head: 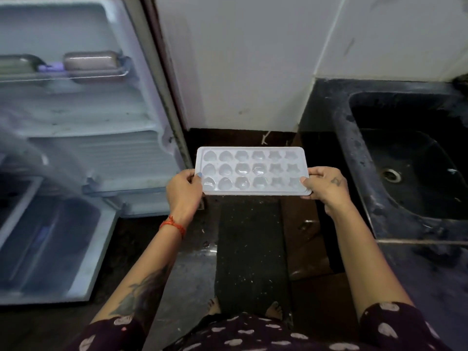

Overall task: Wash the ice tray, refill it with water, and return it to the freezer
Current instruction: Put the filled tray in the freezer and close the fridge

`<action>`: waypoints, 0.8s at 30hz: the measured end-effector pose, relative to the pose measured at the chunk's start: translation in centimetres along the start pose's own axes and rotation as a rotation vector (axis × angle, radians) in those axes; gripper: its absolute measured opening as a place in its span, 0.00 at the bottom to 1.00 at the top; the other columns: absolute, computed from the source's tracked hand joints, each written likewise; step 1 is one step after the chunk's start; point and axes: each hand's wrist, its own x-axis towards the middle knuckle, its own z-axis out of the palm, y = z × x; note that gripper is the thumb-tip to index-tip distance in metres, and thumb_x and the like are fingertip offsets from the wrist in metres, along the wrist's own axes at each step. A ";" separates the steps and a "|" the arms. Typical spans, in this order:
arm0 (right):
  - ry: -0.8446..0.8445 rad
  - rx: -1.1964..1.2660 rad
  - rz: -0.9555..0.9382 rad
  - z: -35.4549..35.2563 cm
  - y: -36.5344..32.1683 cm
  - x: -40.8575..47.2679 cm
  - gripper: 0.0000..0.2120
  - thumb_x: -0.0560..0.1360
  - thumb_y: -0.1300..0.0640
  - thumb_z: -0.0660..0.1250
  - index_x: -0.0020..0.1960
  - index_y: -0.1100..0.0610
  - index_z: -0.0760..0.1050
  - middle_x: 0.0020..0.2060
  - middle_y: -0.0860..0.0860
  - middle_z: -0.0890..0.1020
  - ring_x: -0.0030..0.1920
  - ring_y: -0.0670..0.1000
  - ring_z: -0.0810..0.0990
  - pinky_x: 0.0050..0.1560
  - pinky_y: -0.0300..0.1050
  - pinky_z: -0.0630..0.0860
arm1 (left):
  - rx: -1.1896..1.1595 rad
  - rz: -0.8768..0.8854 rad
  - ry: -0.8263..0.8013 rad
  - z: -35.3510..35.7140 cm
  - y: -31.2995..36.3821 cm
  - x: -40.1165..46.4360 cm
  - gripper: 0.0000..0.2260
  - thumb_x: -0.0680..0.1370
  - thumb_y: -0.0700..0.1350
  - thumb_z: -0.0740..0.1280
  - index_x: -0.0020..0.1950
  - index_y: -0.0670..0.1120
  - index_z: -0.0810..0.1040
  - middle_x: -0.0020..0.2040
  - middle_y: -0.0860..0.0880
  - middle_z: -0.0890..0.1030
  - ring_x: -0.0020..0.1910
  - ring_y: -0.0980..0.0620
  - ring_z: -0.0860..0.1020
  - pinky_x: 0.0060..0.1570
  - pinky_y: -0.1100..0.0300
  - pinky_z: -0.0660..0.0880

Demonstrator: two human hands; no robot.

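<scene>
Dark clothing with pale heart shapes (243, 335) fills the bottom edge of the view, and two bare feet (274, 310) show just beyond it on a dark speckled mat (249, 249) laid over the floor. Both forearms reach forward from there; the left one carries a tattoo and a red thread bracelet (174, 224) at the wrist.

Between the two hands, held level in the air above the mat, is the white ice tray (252, 171). The left hand (183, 190) grips its left short end, thumb on top near the corner and fingers curled underneath. The right hand (323, 184) grips the right short end the same way. So the hands are set apart, each clamped on one end of the tray. Its moulds sit in three rows of six, rounded shapes on the left and star shapes on the right; they look empty, though a thin film of water would be hard to make out at this sharpness.

To the left stands the open fridge door (76, 110), with two capped containers (91, 63) on its upper shelf. To the right, a dark stone sink (410, 171) with a metal drain (391, 174) is set into the black table. A pale wall (240, 59) rises behind the tray.
</scene>
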 end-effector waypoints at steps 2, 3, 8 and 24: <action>-0.017 -0.031 -0.034 2.8 -1.4 -0.5 0.12 0.75 0.62 0.68 0.58 0.60 0.76 0.50 0.53 0.82 0.46 0.51 0.82 0.43 0.47 0.82 | -0.013 -0.028 0.044 -2.3 -1.4 0.8 0.12 0.77 0.45 0.63 0.34 0.53 0.75 0.40 0.41 0.84 0.41 0.39 0.82 0.46 0.41 0.79; -0.025 -0.048 -0.049 4.2 -2.0 -0.7 0.12 0.75 0.62 0.68 0.58 0.60 0.76 0.50 0.53 0.82 0.45 0.50 0.82 0.42 0.45 0.81 | -0.017 -0.044 0.066 -3.4 -2.0 1.2 0.12 0.77 0.45 0.63 0.33 0.52 0.75 0.40 0.41 0.84 0.41 0.39 0.82 0.47 0.41 0.78; -0.153 -0.081 -0.089 10.1 -4.9 -1.6 0.14 0.75 0.62 0.68 0.60 0.59 0.75 0.51 0.53 0.82 0.43 0.48 0.82 0.42 0.46 0.82 | -0.065 -0.108 0.179 -8.9 -4.5 2.1 0.08 0.77 0.44 0.63 0.47 0.44 0.82 0.43 0.44 0.84 0.43 0.41 0.82 0.50 0.47 0.78; -0.612 -0.159 -0.252 28.2 -12.0 -2.6 0.13 0.73 0.65 0.68 0.58 0.63 0.78 0.48 0.57 0.83 0.47 0.56 0.83 0.45 0.53 0.82 | -0.085 -0.371 0.550 -20.7 -13.0 2.3 0.08 0.77 0.46 0.63 0.40 0.49 0.79 0.40 0.42 0.84 0.41 0.41 0.82 0.48 0.43 0.78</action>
